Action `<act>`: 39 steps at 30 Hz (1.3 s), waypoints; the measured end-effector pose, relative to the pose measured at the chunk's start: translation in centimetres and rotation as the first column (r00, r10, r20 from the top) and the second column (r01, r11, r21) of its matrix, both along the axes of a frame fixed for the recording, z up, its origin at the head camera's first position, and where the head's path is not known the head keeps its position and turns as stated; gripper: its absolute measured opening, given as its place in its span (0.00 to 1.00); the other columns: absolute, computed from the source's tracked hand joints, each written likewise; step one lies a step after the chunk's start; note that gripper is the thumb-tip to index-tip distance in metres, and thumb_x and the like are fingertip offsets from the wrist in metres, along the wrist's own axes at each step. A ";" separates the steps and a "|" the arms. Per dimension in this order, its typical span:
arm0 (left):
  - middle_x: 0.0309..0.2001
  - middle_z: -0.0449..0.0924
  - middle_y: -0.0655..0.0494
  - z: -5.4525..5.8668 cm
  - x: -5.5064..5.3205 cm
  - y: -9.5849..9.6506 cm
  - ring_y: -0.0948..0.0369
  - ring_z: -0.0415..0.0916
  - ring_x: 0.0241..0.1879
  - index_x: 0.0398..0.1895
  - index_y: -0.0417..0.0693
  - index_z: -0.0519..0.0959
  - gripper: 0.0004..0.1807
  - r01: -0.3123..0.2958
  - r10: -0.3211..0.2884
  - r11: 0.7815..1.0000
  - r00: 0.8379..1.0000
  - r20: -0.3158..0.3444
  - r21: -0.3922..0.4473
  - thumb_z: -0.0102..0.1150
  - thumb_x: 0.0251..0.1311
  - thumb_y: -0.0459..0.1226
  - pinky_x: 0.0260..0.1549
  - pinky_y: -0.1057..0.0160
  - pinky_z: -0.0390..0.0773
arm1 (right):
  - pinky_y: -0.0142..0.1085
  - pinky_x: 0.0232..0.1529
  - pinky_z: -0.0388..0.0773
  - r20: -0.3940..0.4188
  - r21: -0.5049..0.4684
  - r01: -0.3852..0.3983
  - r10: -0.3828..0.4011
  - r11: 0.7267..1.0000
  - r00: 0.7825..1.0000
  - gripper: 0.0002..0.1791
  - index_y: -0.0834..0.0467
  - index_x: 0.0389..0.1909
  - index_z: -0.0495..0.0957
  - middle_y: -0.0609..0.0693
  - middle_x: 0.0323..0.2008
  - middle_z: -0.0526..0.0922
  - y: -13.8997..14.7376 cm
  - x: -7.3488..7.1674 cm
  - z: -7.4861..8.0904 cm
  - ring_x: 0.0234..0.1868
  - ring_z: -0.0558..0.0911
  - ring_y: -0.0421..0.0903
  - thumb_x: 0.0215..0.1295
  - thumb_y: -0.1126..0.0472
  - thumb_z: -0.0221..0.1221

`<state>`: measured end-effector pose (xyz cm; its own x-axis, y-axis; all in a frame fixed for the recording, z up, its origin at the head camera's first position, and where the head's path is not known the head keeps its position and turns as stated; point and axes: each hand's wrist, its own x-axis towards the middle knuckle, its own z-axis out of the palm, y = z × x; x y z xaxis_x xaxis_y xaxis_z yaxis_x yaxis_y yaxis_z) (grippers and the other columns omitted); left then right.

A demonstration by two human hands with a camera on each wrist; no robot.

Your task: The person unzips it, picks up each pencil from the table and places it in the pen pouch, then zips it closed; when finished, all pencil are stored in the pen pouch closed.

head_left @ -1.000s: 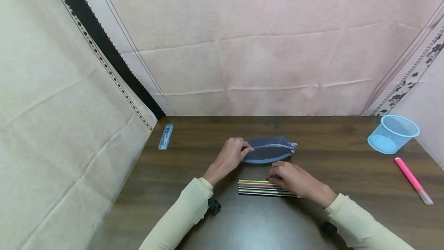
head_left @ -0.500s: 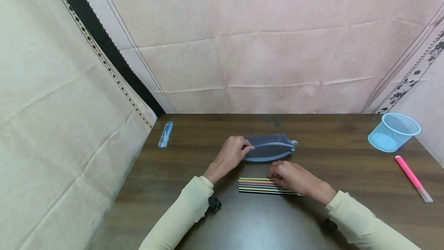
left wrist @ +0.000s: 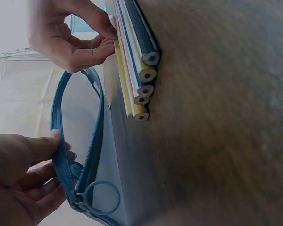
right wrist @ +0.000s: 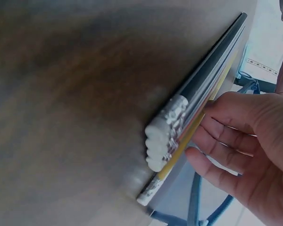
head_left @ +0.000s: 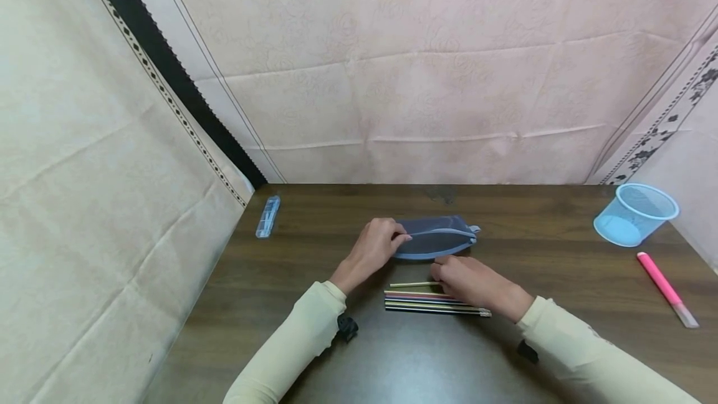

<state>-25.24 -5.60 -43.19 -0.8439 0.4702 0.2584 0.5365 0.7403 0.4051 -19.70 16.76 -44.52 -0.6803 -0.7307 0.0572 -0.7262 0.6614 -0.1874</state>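
A blue see-through zip pouch (head_left: 434,243) lies in the middle of the table, its zipped mouth gaping. My left hand (head_left: 373,245) pinches the pouch's edge at its left end; a zip-pull ring (left wrist: 104,197) hangs close by in the left wrist view. Just in front lies a row of several pencils (head_left: 417,305), side by side with white erasers at their right ends. Between thumb and fingertips, my right hand (head_left: 473,282) pinches a yellow pencil (right wrist: 179,149) at the row's far side. This pencil sits slightly apart from the others and looks low at the table.
To the right stands a light blue cup (head_left: 625,223), with a pink stick-like thing (head_left: 662,279) with a pale tip in front of it. A narrow light blue flat thing (head_left: 268,217) lies at the back left. Pale cloth (head_left: 437,80) hangs behind the table.
My right hand has shifted slightly towards the pouch, and the yellow pencil has come away from the row. My left hand keeps its hold on the pouch.
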 end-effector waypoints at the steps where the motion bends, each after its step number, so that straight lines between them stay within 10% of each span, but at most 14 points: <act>1: 0.35 0.87 0.58 0.0 -0.1 0.1 0.68 0.77 0.30 0.41 0.49 0.90 0.10 0.001 -0.001 1.000 1.000 -0.001 0.000 0.65 0.65 0.43 0.31 0.74 0.76 | 0.26 0.21 0.61 -0.003 0.012 -0.007 0.007 1.000 1.000 0.09 0.54 0.28 0.80 0.39 0.23 0.69 0.1 -0.2 0.0 0.21 0.63 0.33 0.65 0.69 0.60; 9: 0.37 0.89 0.57 -0.4 -0.6 0.3 0.68 0.80 0.32 0.41 0.49 0.90 0.09 0.013 -0.014 0.998 1.000 0.015 0.064 0.67 0.64 0.42 0.33 0.74 0.78 | 0.26 0.22 0.58 0.007 0.014 -0.044 0.044 0.999 0.999 0.12 0.51 0.25 0.74 0.38 0.24 0.67 1.3 -1.1 0.2 0.21 0.60 0.32 0.64 0.69 0.60; 19: 0.39 0.90 0.56 -1.0 -1.3 0.1 0.66 0.80 0.33 0.41 0.50 0.90 0.08 -0.002 -0.009 0.985 0.998 0.064 0.170 0.68 0.63 0.41 0.33 0.73 0.79 | 0.25 0.28 0.67 0.123 -0.210 -0.094 0.122 0.973 0.985 0.13 0.46 0.35 0.75 0.39 0.29 0.68 1.9 0.0 3.4 0.27 0.64 0.29 0.65 0.70 0.60; 24: 0.39 0.90 0.56 -0.8 -1.6 0.0 0.66 0.82 0.34 0.40 0.49 0.90 0.08 0.001 -0.010 0.983 0.999 0.051 0.185 0.68 0.62 0.41 0.34 0.72 0.80 | 0.27 0.32 0.75 0.287 -0.306 -0.077 0.169 0.949 0.943 0.12 0.48 0.38 0.80 0.38 0.31 0.75 1.9 0.8 4.9 0.30 0.72 0.30 0.62 0.70 0.61; 27: 0.38 0.90 0.55 -0.6 -1.6 0.0 0.66 0.81 0.33 0.40 0.48 0.90 0.08 -0.001 -0.006 0.983 0.999 0.041 0.184 0.68 0.63 0.41 0.34 0.72 0.80 | 0.31 0.32 0.80 0.540 -0.368 -0.015 0.227 0.930 0.811 0.07 0.59 0.38 0.80 0.42 0.29 0.80 2.1 0.9 5.0 0.29 0.78 0.33 0.64 0.71 0.58; 32: 0.38 0.90 0.54 -0.1 -1.3 0.1 0.65 0.79 0.32 0.40 0.47 0.90 0.09 -0.002 -0.009 0.983 0.998 0.056 0.182 0.68 0.63 0.41 0.34 0.72 0.79 | 0.34 0.36 0.85 0.876 -0.392 0.232 0.285 0.890 0.388 0.12 0.78 0.46 0.74 0.50 0.31 0.83 2.6 0.2 3.7 0.32 0.85 0.39 0.68 0.73 0.51; 34: 0.38 0.90 0.54 0.0 -1.1 0.1 0.65 0.78 0.32 0.41 0.47 0.90 0.09 -0.006 -0.006 0.984 0.998 0.068 0.178 0.68 0.63 0.41 0.33 0.72 0.78 | 0.35 0.41 0.86 0.914 -0.394 0.371 0.316 0.841 0.256 0.13 0.79 0.49 0.73 0.53 0.35 0.84 2.6 -0.3 3.0 0.36 0.87 0.42 0.71 0.72 0.50; 36: 0.38 0.90 0.54 -0.1 -1.0 0.2 0.65 0.77 0.31 0.41 0.47 0.90 0.09 -0.013 0.000 0.986 0.997 0.073 0.168 0.68 0.63 0.41 0.31 0.73 0.77 | 0.36 0.45 0.85 0.922 -0.385 0.508 0.348 0.770 0.170 0.14 0.77 0.52 0.73 0.55 0.38 0.85 2.5 -0.8 2.5 0.40 0.88 0.44 0.74 0.69 0.49; 39: 0.39 0.90 0.54 -0.3 -0.8 0.3 0.65 0.76 0.30 0.41 0.48 0.90 0.09 -0.021 0.010 0.988 0.998 0.068 0.153 0.68 0.63 0.42 0.30 0.73 0.75 | 0.37 0.51 0.84 0.917 -0.348 0.683 0.386 0.642 0.105 0.16 0.76 0.57 0.69 0.57 0.42 0.86 2.0 -1.6 1.9 0.45 0.88 0.47 0.77 0.67 0.48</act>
<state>-26.03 -5.28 -43.44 -0.8686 0.4162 0.2691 0.4934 0.6748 0.5489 -21.33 18.79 -42.57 -0.6119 -0.6935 -0.3802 0.5112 0.0200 -0.8592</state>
